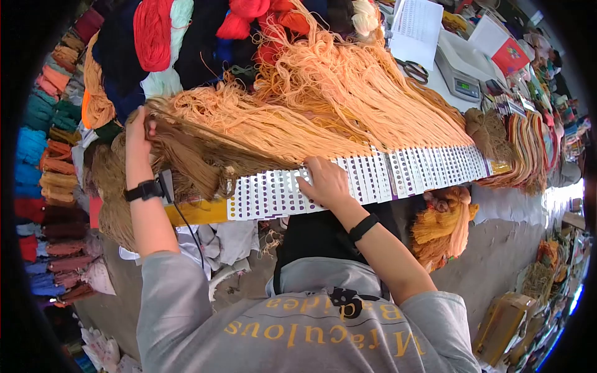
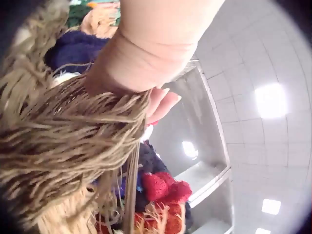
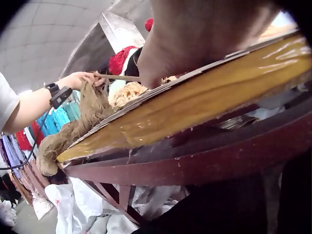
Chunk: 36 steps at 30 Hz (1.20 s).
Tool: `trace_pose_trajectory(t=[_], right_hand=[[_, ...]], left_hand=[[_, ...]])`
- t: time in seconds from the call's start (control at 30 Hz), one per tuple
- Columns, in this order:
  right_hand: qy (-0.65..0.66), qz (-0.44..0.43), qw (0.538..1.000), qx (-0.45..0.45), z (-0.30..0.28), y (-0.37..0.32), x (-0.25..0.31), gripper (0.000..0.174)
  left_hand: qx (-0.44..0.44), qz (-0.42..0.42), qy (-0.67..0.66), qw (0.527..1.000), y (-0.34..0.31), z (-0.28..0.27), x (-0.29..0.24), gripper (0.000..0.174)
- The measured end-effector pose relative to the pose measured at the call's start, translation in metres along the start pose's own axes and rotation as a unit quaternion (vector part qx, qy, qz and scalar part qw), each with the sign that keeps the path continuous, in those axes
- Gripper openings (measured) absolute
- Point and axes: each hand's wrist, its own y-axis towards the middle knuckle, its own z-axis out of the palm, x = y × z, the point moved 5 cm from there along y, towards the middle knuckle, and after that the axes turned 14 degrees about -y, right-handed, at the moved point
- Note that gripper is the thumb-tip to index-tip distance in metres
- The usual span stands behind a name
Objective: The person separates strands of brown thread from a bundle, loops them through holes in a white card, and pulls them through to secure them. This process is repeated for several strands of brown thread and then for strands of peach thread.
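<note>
A long row of white perforated cards (image 1: 404, 168) lies on a yellow board (image 1: 199, 211) along the table edge. Peach yarn (image 1: 323, 105) fans out from the cards' holes. My left hand (image 1: 138, 133) grips strands at the top of a thick brown yarn bundle (image 1: 186, 155), at the left end of the row. In the left wrist view its fingers (image 2: 163, 102) pinch the brown yarn (image 2: 63, 146). My right hand (image 1: 324, 183) rests flat on the cards near the middle. The right wrist view shows that hand (image 3: 195, 39) above the board (image 3: 195, 107), and the left hand (image 3: 78, 78) pulling a brown strand.
Red, black and mint skeins (image 1: 152, 31) are piled behind the yarn. Many coloured skeins (image 1: 50, 155) hang at the left. A scale (image 1: 463, 78), scissors (image 1: 413, 69) and papers (image 1: 416, 28) sit at the back right. A mustard bundle (image 1: 444, 217) hangs below the cards.
</note>
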Motion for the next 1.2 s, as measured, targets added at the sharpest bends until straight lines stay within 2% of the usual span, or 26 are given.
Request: trace_pose_trajectory(t=[0.03, 0.1, 0.13, 0.17, 0.2, 0.27, 0.3, 0.37, 0.43, 0.5, 0.57, 0.7, 0.73, 0.83, 0.87, 0.97, 1.07, 1.2], right_hand=[[-0.002, -0.002, 1.0, 0.003, 0.0, -0.002, 0.0, 0.031], [0.007, 0.003, 1.0, 0.011, -0.001, 0.002, -0.003, 0.032], [0.019, 0.009, 1.0, 0.023, 0.001, 0.001, -0.006, 0.033], [0.031, 0.014, 0.999, 0.036, 0.001, 0.001, -0.007, 0.034], [0.08, 0.085, 0.988, 0.104, 0.0, 0.003, -0.012, 0.029], [0.16, 0.097, 0.982, 0.028, -0.009, 0.004, -0.013, 0.024], [0.199, 0.1, 0.975, -0.007, -0.013, 0.005, -0.014, 0.021], [0.316, 0.115, 0.942, -0.014, -0.033, 0.011, 0.001, 0.015], [0.465, 0.132, 0.875, -0.021, -0.044, 0.014, 0.013, 0.013], [0.509, 0.16, 0.845, 0.018, -0.054, 0.015, 0.019, 0.01], [0.561, 0.196, 0.801, 0.062, -0.059, 0.014, 0.02, 0.009], [0.603, 0.171, 0.777, 0.063, -0.059, 0.015, 0.023, 0.012], [0.607, 0.156, 0.777, 0.064, -0.063, 0.017, 0.028, 0.015], [0.667, 0.149, 0.72, 0.122, -0.067, 0.017, 0.035, 0.017], [0.667, 0.166, 0.713, 0.138, -0.07, 0.017, 0.037, 0.018], [0.675, 0.176, 0.699, 0.158, -0.068, 0.015, 0.038, 0.019], [0.658, 0.156, 0.72, 0.154, -0.069, 0.015, 0.039, 0.019], [0.669, 0.153, 0.711, 0.155, -0.07, 0.015, 0.034, 0.019]], left_hand=[[-0.102, 0.095, 0.174, 0.975, -0.001, -0.007, -0.012, 0.025], [-0.066, 0.058, 0.174, 0.981, -0.011, 0.006, -0.005, 0.032], [0.038, 0.028, 0.131, 0.99, -0.042, 0.037, -0.002, 0.029], [0.097, -0.036, 0.05, 0.993, -0.058, 0.055, 0.014, 0.026], [0.132, -0.09, 0.017, 0.987, -0.081, 0.072, 0.031, 0.023], [0.234, -0.074, 0.048, 0.968, -0.155, 0.135, 0.043, 0.027], [0.357, -0.078, 0.026, 0.931, -0.163, 0.146, 0.07, 0.031], [0.387, -0.203, -0.011, 0.9, -0.198, 0.174, 0.091, 0.042], [0.462, -0.281, -0.093, 0.836, -0.218, 0.194, 0.115, 0.042], [0.428, -0.305, -0.086, 0.846, -0.229, 0.202, 0.121, 0.045], [0.428, -0.342, -0.134, 0.826, -0.227, 0.2, 0.121, 0.046], [0.379, -0.363, -0.224, 0.822, -0.227, 0.19, 0.108, 0.047], [0.369, -0.349, -0.203, 0.837, -0.225, 0.186, 0.106, 0.046], [0.305, -0.317, -0.206, 0.874, -0.223, 0.175, 0.096, 0.045], [0.309, -0.281, -0.191, 0.888, -0.218, 0.169, 0.094, 0.044], [0.289, -0.243, -0.211, 0.901, -0.217, 0.162, 0.083, 0.042], [0.272, -0.229, -0.2, 0.913, -0.223, 0.164, 0.077, 0.043], [0.282, -0.239, -0.185, 0.911, -0.228, 0.166, 0.079, 0.045]])
